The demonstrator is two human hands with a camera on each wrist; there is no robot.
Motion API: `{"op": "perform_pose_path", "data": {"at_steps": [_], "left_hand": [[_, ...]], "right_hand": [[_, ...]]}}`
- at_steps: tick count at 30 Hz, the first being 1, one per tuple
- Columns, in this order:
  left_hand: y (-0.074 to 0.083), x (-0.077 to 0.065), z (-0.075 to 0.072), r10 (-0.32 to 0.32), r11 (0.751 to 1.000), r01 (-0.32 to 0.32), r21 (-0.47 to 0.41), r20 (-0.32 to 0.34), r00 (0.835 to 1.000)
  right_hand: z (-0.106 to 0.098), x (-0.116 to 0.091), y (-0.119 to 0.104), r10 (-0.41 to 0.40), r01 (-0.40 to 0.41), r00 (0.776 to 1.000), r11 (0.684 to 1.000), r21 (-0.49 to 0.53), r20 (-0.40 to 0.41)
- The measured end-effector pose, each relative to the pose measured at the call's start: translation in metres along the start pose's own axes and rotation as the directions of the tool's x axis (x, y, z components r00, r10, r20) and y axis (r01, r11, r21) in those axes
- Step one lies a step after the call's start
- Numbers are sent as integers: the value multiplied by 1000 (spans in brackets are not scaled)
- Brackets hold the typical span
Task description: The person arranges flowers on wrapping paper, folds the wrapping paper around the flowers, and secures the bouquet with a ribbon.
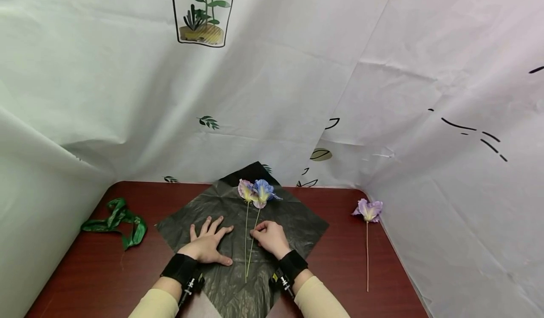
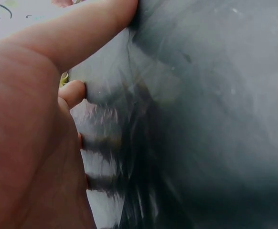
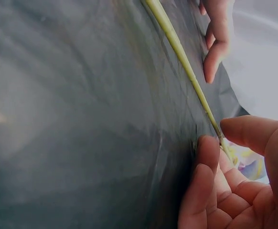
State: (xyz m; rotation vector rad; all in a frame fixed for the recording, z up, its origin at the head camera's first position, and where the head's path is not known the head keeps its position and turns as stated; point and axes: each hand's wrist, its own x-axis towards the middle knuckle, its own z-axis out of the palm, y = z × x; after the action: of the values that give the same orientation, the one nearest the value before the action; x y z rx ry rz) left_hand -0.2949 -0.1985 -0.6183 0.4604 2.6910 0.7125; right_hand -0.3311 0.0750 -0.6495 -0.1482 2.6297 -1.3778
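Note:
A black wrapping sheet point(image 1: 299, 221) lies turned like a diamond on the table. On it are two artificial flowers side by side, a blue one point(image 1: 264, 190) and a pink-and-yellow one point(image 1: 244, 189), with their thin stems crossing near the lower ends. My right hand point(image 1: 272, 238) pinches the blue flower's stem partway down, and the right wrist view shows thumb and fingertips at the green stem point(image 3: 184, 62). To the left of the stems, my left hand point(image 1: 204, 246) rests on the sheet with fingers spread, holding nothing.
A crumpled green ribbon point(image 1: 138, 233) lies on the red-brown table point(image 1: 80, 266) at the left. Near the right edge is a purple flower point(image 1: 369, 210) with a long stem. White printed cloth point(image 1: 263, 91) hangs close behind and at both sides.

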Motion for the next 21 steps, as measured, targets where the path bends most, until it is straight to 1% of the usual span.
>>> {"op": "perform_pose_path", "data": {"at_steps": [4, 5, 7, 10, 13, 14, 17, 20, 21], "left_hand": [[1, -1, 0, 0, 1000, 0, -1, -1, 1000], [1, -1, 0, 0, 1000, 0, -3, -2, 1000], [1, -1, 0, -1, 1000, 1, 0, -1, 1000], [1, -2, -1, 2, 1000, -2, -3, 0, 1000], [2, -2, -2, 2, 1000, -2, -5, 3, 1000], [2, -2, -2, 2, 1000, -2, -7, 3, 1000], [1, -1, -2, 1, 1000, -1, -5, 5, 1000], [1, 0, -2, -4, 1000, 4, 0, 11, 1000], [1, 0, -2, -3, 1000, 3, 0, 12, 1000]], "right_hand": [[1, 2, 3, 6, -6, 1000, 1000, 3, 2], [2, 4, 5, 24, -24, 1000, 1000, 8, 4], [2, 4, 5, 20, -20, 1000, 1000, 6, 2], [-2, -3, -6, -10, 10, 1000, 1000, 0, -12], [-7, -14, -21, -22, 22, 1000, 1000, 6, -17], [-9, -17, -24, -41, 41, 999, 999, 3, -18], [-11, -20, -27, -56, 56, 998, 998, 6, -16], [-14, -24, -31, -88, 88, 996, 996, 0, -17], [-14, -24, -32, -86, 86, 996, 996, 3, -17]]}}
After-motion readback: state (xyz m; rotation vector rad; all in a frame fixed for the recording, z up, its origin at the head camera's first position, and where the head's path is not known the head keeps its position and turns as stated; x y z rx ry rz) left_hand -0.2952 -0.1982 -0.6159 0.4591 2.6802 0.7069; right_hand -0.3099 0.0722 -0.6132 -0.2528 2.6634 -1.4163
